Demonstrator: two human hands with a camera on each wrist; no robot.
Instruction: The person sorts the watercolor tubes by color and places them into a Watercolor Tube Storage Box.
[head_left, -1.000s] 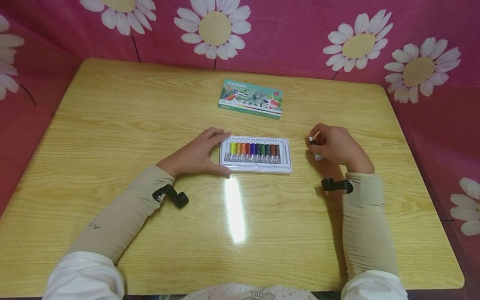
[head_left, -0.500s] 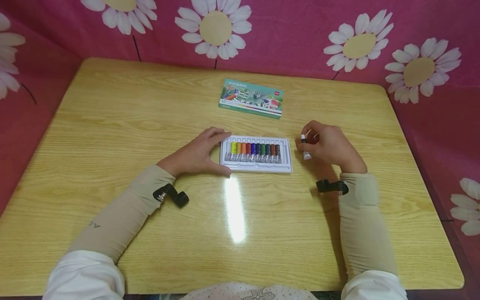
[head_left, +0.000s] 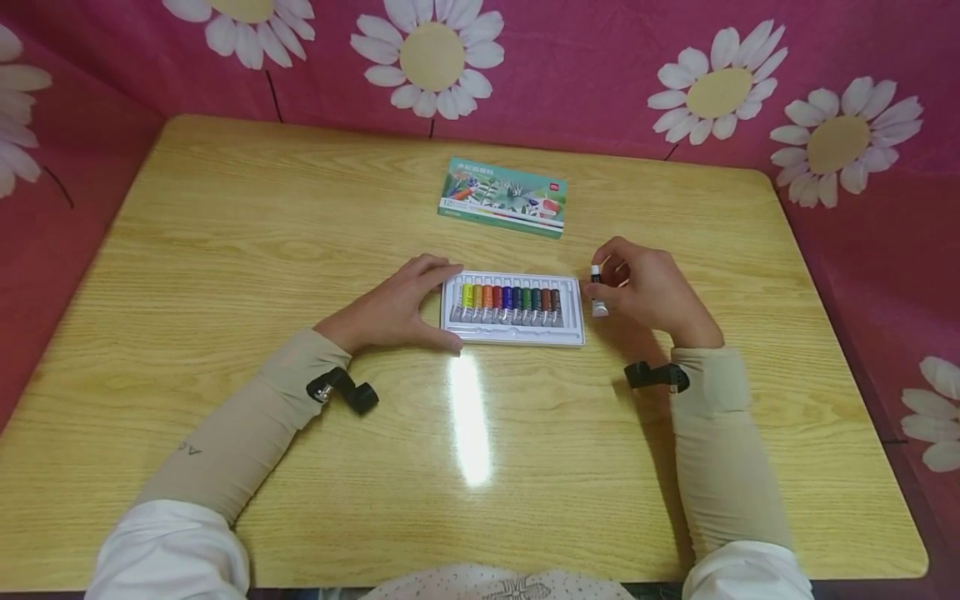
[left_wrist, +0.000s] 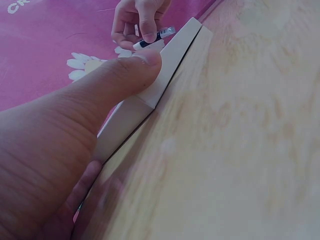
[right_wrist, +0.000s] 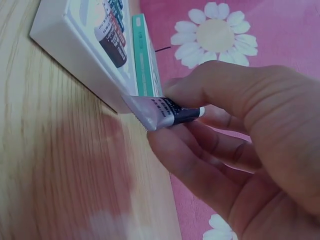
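A white tray (head_left: 517, 336) lies flat on the table and holds a row of coloured paint tubes (head_left: 512, 305), from yellow to dark brown. My left hand (head_left: 397, 308) holds the tray's left end, thumb on the near edge and fingers at the far corner. In the left wrist view, the thumb presses on the tray's white side wall (left_wrist: 172, 57). Just off the tray's right end, my right hand (head_left: 656, 292) pinches a black paint tube (right_wrist: 167, 111) with a white cap and a flat silver end. The cap points away from me, above the tabletop.
A green printed paint box (head_left: 502, 197) lies behind the tray, slightly turned. The wooden table (head_left: 300, 217) ends at a pink daisy-patterned cloth (head_left: 570, 67). A small black camera mount (head_left: 345, 390) sticks out from each sleeve over the table.
My right hand has moved left with the black paint tube, close to the tray's right end, and the tube has turned more upright in the head view. My left hand has stayed on the tray.
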